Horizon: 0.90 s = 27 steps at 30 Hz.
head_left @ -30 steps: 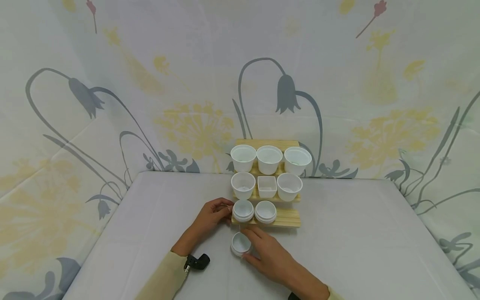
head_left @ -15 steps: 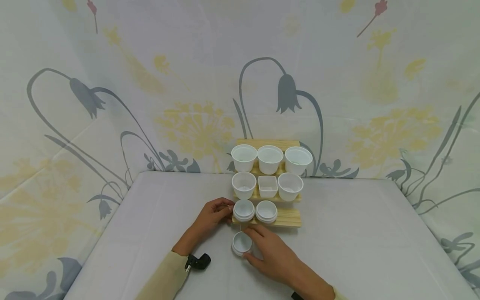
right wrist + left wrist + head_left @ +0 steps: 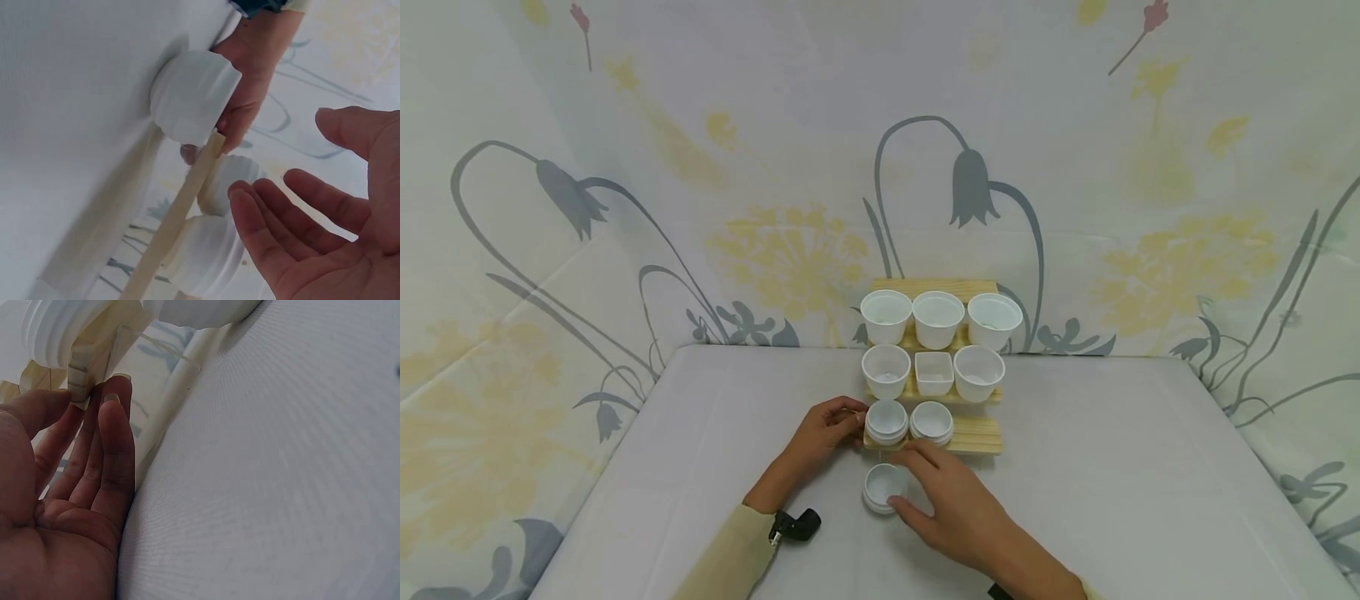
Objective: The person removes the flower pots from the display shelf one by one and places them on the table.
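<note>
Flowered fabric (image 3: 1052, 125) hangs behind a pale surface (image 3: 1112, 483). The right hand (image 3: 955, 508) has its thumb and fingers spread beside a white jar (image 3: 880, 488) standing upright on the surface, before a wooden stand (image 3: 977, 436). The left hand (image 3: 826, 432) pinches the end of the stand's lowest board, which bears two similar jars (image 3: 932, 425); tubs (image 3: 938, 323) fill the tiers above. Gripping well probably means closing lightly below the rim, from opposite sides, while the left hand steadies the board.

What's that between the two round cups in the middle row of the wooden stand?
A white squarish tub sits between the left round cup and the right round cup on the wooden stand, as the head view shows.
</note>
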### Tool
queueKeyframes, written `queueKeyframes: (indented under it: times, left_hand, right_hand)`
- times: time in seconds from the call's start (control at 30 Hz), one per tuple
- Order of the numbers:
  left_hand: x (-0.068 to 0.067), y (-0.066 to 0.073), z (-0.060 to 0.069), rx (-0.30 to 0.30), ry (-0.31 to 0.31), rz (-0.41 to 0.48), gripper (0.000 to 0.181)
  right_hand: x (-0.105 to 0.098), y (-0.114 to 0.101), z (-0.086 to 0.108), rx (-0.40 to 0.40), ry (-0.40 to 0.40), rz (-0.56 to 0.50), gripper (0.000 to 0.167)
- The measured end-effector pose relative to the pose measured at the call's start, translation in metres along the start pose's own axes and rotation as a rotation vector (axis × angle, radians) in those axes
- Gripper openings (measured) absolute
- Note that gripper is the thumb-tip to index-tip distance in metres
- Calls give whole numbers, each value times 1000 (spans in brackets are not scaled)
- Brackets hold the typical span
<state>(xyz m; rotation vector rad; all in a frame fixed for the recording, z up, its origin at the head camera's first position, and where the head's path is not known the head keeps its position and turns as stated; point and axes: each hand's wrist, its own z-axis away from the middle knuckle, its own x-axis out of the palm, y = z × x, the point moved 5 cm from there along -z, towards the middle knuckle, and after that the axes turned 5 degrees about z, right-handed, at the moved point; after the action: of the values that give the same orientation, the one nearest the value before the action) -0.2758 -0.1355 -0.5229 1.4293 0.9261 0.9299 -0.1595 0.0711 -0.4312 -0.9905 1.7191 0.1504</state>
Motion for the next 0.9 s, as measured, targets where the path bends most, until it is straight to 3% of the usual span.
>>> queueKeyframes:
  times: [0.27, 0.9]
  left_hand:
    - [-1, 0, 1, 13, 11, -6, 28]
    - [-1, -2, 0, 13, -11, 1, 29]
  right_hand:
    - [-16, 1, -3, -10, 129, -25, 43]
    - [-29, 21, -3, 141, 306, 47, 52]
